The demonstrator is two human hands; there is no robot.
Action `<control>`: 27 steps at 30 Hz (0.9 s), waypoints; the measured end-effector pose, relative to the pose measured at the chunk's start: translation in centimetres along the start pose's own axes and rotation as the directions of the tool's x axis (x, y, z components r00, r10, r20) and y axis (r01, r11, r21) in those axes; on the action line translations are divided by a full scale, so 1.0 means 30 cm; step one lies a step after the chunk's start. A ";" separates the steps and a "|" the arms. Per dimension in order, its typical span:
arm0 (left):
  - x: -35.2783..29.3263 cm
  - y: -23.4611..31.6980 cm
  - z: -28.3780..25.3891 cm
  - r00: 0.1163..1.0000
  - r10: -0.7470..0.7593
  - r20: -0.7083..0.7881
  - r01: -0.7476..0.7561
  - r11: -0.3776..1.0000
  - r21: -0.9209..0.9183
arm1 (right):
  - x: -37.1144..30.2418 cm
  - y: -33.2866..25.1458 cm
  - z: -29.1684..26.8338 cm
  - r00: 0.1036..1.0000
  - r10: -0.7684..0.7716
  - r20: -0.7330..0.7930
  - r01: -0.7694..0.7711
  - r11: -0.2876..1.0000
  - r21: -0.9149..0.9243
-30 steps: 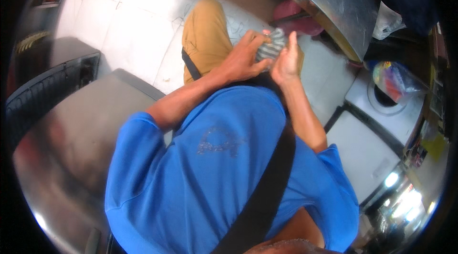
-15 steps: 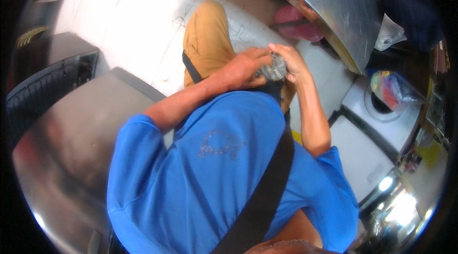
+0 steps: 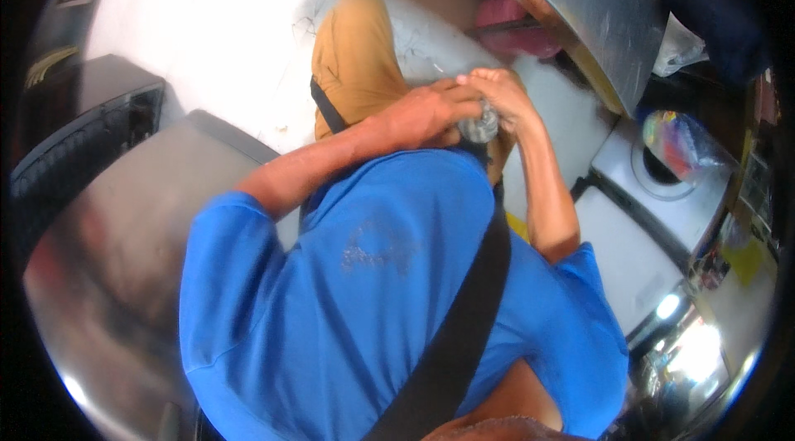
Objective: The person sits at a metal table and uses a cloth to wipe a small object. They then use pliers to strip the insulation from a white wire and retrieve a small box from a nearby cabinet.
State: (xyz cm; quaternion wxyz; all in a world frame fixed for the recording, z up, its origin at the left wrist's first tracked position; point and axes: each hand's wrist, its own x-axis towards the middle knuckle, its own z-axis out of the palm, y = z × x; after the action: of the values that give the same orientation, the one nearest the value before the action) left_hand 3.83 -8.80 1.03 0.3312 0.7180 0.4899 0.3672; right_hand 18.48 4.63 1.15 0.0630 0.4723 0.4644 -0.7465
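A small grey, crinkled, slightly shiny bundle (image 3: 480,125) is held between both my hands in front of my waist. I cannot make out whether it is plastic or wire-like. My left hand (image 3: 432,115) closes round its left side, knuckles up. On the far right side, my right hand (image 3: 503,96) is bent over with its fingers curled in, its fingertips meeting those of the left. The fingers cover much of the bundle. My bent knee in tan trousers (image 3: 358,52) sticks out beyond the left hand.
A steel-topped table (image 3: 588,19) stands at the far right, with a pink thing (image 3: 505,23) under it. A white plastic bag (image 3: 679,50), a colourful clear bag (image 3: 681,144) and a white appliance (image 3: 625,263) are on the right. A smooth brownish-grey surface (image 3: 157,201) lies left.
My right fingers have curled over toward the left hand, and the fingertips have come together. Less of the grey bundle shows, and it sits slightly lower between the hands.
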 end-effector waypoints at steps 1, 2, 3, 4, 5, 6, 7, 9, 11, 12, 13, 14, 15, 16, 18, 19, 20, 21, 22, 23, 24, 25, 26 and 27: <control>0.000 -0.001 -0.003 1.000 0.009 0.000 -0.009 1.000 -0.012 | 0.003 0.001 -0.010 1.000 -0.002 0.024 0.002 1.000 0.027; -0.003 0.001 0.005 1.000 0.004 0.005 -0.004 1.000 -0.017 | -0.005 0.009 -0.011 1.000 -0.007 0.015 0.007 1.000 0.012; -0.006 0.005 0.013 1.000 0.000 0.010 0.000 1.000 -0.022 | -0.013 0.012 -0.009 1.000 -0.012 0.006 0.012 1.000 -0.002; -0.006 0.003 0.016 1.000 0.000 0.013 0.000 1.000 -0.023 | -0.018 0.010 -0.007 1.000 -0.022 -0.004 0.022 1.000 -0.018; -0.006 0.002 0.018 1.000 0.009 0.020 -0.008 0.999 -0.036 | -0.020 0.020 -0.011 1.000 -0.026 -0.006 0.026 1.000 -0.015; -0.006 0.001 0.019 1.000 0.017 0.027 -0.016 0.999 -0.049 | -0.021 0.034 -0.018 1.000 -0.030 -0.007 0.029 0.999 -0.012; -0.005 0.000 0.020 0.999 0.023 0.030 -0.021 0.998 -0.056 | -0.020 0.036 -0.021 0.999 -0.036 -0.002 0.036 0.999 -0.012; -0.007 -0.005 0.029 0.999 0.015 0.048 -0.013 0.999 -0.053 | -0.034 0.028 -0.026 0.999 -0.031 -0.041 0.024 0.984 -0.178; -0.011 -0.009 0.032 0.997 0.011 0.071 -0.007 0.998 -0.061 | -0.046 0.028 -0.026 0.998 -0.025 -0.060 0.008 0.963 -0.269; -0.014 -0.009 0.034 0.996 0.011 0.083 -0.005 0.997 -0.071 | -0.053 0.030 -0.029 0.998 -0.018 -0.058 0.001 0.959 -0.282; -0.008 -0.014 0.029 0.996 0.016 0.090 -0.009 0.997 -0.076 | -0.056 0.021 -0.034 0.998 -0.018 -0.059 0.000 0.954 -0.300; -0.007 -0.019 0.032 0.996 0.054 0.077 -0.048 0.996 -0.079 | -0.064 0.023 -0.034 0.999 -0.022 -0.038 0.014 0.979 -0.202; -0.013 -0.022 0.043 0.994 0.092 0.064 -0.086 0.993 -0.080 | -0.076 0.044 -0.033 0.999 -0.027 -0.017 0.025 0.994 -0.103; -0.006 -0.037 0.038 0.989 0.141 0.052 -0.137 0.988 -0.066 | -0.071 0.053 -0.039 0.999 -0.054 0.002 0.054 0.999 -0.005; -0.006 -0.026 0.009 0.982 0.134 -0.133 -0.147 0.985 -0.092 | -0.039 0.080 -0.051 0.985 -0.153 -0.085 0.159 0.985 0.068; -0.006 -0.024 -0.002 0.971 0.102 -0.216 -0.129 0.985 -0.116 | -0.021 0.075 -0.052 0.972 -0.184 -0.144 0.204 0.969 0.139; -0.009 -0.031 -0.012 0.954 0.077 -0.288 -0.123 0.982 -0.145 | 0.004 0.071 -0.050 0.954 -0.213 -0.210 0.257 0.942 0.216; -0.021 -0.057 0.006 0.949 -0.066 -0.308 -0.038 0.947 -0.319 | 0.034 0.073 -0.056 0.932 -0.255 -0.256 0.323 0.906 0.273; -0.041 -0.083 0.013 0.930 -0.216 -0.297 0.045 0.870 -0.490 | 0.062 0.065 -0.049 0.911 -0.286 -0.298 0.379 0.865 0.328; -0.061 -0.086 -0.001 0.891 -0.385 -0.239 0.159 0.759 -0.631 | 0.080 0.046 -0.026 0.889 -0.343 -0.304 0.449 0.786 0.425; -0.071 -0.097 -0.024 0.831 -0.536 -0.152 0.258 0.611 -0.748 | 0.116 0.029 -0.028 0.878 -0.394 -0.271 0.479 0.738 0.476; -0.084 -0.108 -0.045 0.801 -0.582 -0.143 0.184 0.466 -0.865 | 0.131 0.009 -0.011 0.890 -0.376 -0.257 0.455 0.708 0.539; -0.093 -0.119 -0.068 0.772 -0.623 -0.121 0.097 0.305 -0.947 | 0.146 -0.014 0.005 0.902 -0.358 -0.241 0.429 0.675 0.600; -0.096 -0.130 -0.090 0.747 -0.659 -0.088 0.002 0.134 -0.991 | 0.160 -0.044 0.011 0.899 -0.381 -0.215 0.432 0.697 0.572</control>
State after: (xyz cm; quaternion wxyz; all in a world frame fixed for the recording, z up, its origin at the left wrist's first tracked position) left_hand -0.98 -10.03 -1.43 0.6297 0.0887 0.3761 0.6739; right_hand 14.94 6.79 -1.64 -0.2768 0.3819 0.2953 -0.8309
